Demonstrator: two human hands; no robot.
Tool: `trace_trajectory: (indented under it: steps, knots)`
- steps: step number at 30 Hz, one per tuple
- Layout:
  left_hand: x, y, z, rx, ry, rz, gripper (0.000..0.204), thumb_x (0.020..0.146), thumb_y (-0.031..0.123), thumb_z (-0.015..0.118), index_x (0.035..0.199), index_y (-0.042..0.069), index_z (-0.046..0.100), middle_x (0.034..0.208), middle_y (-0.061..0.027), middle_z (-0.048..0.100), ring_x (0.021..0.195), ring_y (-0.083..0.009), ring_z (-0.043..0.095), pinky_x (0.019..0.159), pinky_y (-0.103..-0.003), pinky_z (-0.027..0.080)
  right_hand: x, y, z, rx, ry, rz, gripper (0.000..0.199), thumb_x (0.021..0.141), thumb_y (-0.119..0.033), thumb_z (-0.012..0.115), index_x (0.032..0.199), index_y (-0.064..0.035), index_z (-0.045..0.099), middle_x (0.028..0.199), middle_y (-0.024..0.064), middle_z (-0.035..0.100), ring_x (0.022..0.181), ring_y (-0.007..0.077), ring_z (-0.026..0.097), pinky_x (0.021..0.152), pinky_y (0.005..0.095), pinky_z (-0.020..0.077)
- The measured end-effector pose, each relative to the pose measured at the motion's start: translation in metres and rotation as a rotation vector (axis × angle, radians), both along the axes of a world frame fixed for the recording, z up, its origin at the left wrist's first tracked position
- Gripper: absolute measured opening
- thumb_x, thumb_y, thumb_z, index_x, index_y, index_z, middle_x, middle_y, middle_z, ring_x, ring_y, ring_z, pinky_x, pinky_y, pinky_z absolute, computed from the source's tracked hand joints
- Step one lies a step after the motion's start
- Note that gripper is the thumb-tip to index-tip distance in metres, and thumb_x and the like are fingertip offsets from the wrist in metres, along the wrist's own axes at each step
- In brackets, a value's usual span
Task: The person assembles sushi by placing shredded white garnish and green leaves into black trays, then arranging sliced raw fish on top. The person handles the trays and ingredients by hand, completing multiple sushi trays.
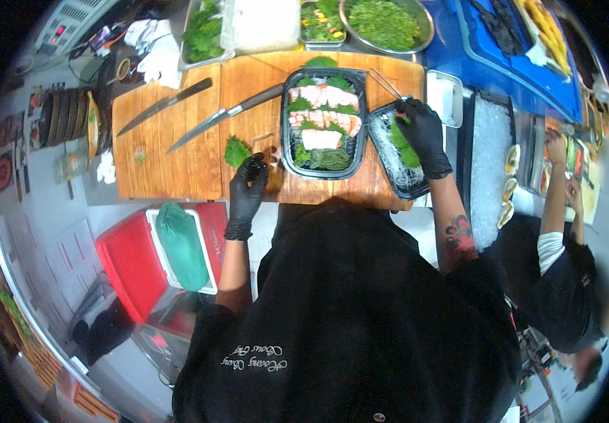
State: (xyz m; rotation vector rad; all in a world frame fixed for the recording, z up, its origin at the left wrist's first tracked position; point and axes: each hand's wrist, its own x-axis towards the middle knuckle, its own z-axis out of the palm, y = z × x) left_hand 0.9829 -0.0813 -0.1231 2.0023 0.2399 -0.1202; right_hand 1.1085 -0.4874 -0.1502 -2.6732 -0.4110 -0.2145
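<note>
My left hand [246, 196], in a black glove, hovers over the cutting board's front edge with its fingers curled together; what they hold, if anything, is too small to name. A green shiso leaf [236, 151] lies just beyond it. At the middle of the board stands a black tray [284, 144] of sliced pink-and-white fish [322, 118], with leaves and green garnish. My right hand [424, 137], also gloved, bends over a smaller black tray [410, 192] of white shreds and green leaf [404, 146]. Its fingers are closed at the leaf's far end, touching metal tweezers [385, 83]; the grip is hidden.
Two knives [227, 113] [167, 104] lie on the wooden board [177, 169]. Containers of greens [382, 25] line the back. A red cooler [128, 257] stands below left. Crushed ice [491, 162] fills a trough at right, where another person's hands [557, 149] are at work.
</note>
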Motion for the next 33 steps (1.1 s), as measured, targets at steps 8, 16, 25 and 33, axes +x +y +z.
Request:
trace_trajectory:
  steps: [8,16,25,33]
  knots:
    - [0.0,-0.008,0.004,-0.119,0.104,-0.045,0.038,0.09,0.012,0.069,0.126,0.002,0.061,0.106,-0.0079,0.069,0.093,-0.0142,0.064,0.083,-0.03,0.051,-0.044,0.087,0.074,0.738,0.283,0.092,0.021,0.08,0.002,0.073,0.1,-0.0034,0.07,0.102,0.0099,0.07,0.096,0.0233,0.066,0.089,0.0336,0.0501]
    - [0.016,-0.013,-0.014,-0.12,0.038,-0.286,0.046,0.087,0.015,0.07,0.127,0.0,0.055,0.105,-0.0162,0.062,0.088,-0.0236,0.064,0.079,-0.034,0.052,-0.093,0.181,0.0,0.063,0.039,0.229,0.025,0.078,-0.014,0.073,0.102,-0.0101,0.07,0.096,0.0061,0.067,0.095,0.0263,0.062,0.084,0.0418,0.0459]
    - [0.027,0.008,-0.014,-0.272,0.161,-0.547,0.044,0.09,0.007,0.064,0.131,0.0,0.05,0.111,-0.0119,0.064,0.093,-0.0148,0.063,0.082,-0.03,0.052,-0.098,0.188,0.0,-0.014,-0.028,0.257,0.033,0.07,-0.014,0.07,0.103,-0.0119,0.069,0.102,0.0078,0.067,0.099,0.0291,0.062,0.088,0.0435,0.0463]
    - [0.03,0.014,-0.013,-0.307,0.109,-0.536,0.057,0.087,0.012,0.066,0.136,-0.001,0.04,0.115,-0.0181,0.064,0.098,-0.0256,0.067,0.084,-0.037,0.053,-0.106,0.19,0.013,0.177,0.038,0.184,0.027,0.077,-0.013,0.071,0.104,-0.0098,0.07,0.104,0.0103,0.069,0.097,0.0317,0.064,0.091,0.0442,0.0479]
